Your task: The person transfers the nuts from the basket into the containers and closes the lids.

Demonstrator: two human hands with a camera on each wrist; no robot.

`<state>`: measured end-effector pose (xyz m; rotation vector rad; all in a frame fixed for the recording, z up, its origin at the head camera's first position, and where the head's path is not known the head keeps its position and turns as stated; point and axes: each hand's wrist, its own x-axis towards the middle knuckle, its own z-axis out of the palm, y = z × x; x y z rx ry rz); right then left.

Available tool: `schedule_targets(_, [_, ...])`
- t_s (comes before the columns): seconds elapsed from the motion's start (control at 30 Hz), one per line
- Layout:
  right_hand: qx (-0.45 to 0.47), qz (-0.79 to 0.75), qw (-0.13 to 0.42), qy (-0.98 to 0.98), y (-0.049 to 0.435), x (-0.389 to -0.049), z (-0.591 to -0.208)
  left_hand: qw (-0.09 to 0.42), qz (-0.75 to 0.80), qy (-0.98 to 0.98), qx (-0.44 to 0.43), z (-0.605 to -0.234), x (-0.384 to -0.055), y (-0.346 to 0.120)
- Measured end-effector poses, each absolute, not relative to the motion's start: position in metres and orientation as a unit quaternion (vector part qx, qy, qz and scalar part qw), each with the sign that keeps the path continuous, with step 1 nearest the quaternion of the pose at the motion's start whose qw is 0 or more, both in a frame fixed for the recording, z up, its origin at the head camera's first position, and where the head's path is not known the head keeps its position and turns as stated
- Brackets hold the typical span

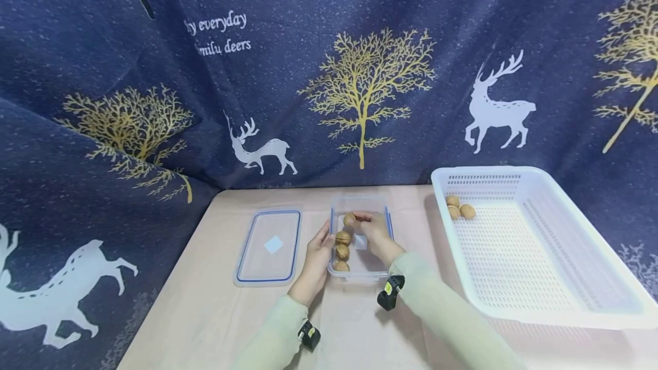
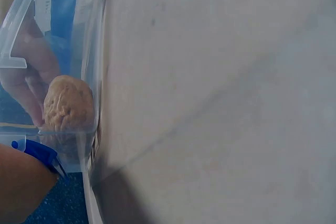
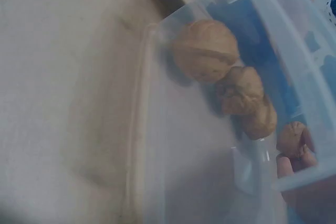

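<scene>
A clear plastic box (image 1: 360, 273) with blue edging stands on the table, with several walnuts in a row along its left wall. My left hand (image 1: 317, 256) holds that wall from outside, its thumb at the rim. Inside the box, my right hand (image 1: 376, 234) pinches a walnut (image 1: 349, 219) at the far end of the row. The right wrist view shows the held walnut (image 3: 292, 139) between fingertips behind the clear wall, apart from a cluster of other walnuts (image 3: 206, 50). One walnut (image 2: 68, 103) shows through the box wall in the left wrist view.
The box's lid (image 1: 268, 247), with a blue seal and a pale square label, lies flat to the left. A large white basket (image 1: 514, 244) stands on the right, holding several walnuts (image 1: 453, 210) in its far left corner. Behind the table hangs a dark blue cloth (image 1: 401, 159).
</scene>
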<state>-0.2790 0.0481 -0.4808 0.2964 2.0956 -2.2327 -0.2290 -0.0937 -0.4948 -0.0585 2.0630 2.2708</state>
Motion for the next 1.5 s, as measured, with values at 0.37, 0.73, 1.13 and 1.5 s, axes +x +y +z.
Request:
schedule_targets(0.37, [0.122,-0.718,0.037,0.684,0.046,-0.277,-0.483,0.039,0.742,0.669,-0.019,-0.493,-0.227,-0.092])
schedule_targets(0.73, [0.131,-0.697,0.056,0.703,0.046,-0.279,-0.483,0.037,0.747,0.664,-0.017,-0.492,-0.226,-0.092])
schedule_targets(1.13, [0.124,-0.703,0.043,0.7,0.048,-0.281,-0.481,0.054,0.744,0.666,-0.011,-0.47,-0.216,-0.093])
schedule_targets(1.5, [0.096,-0.734,0.047,0.671,0.056,-0.285,-0.457,0.032,0.742,0.669,-0.018,-0.495,-0.229,-0.092])
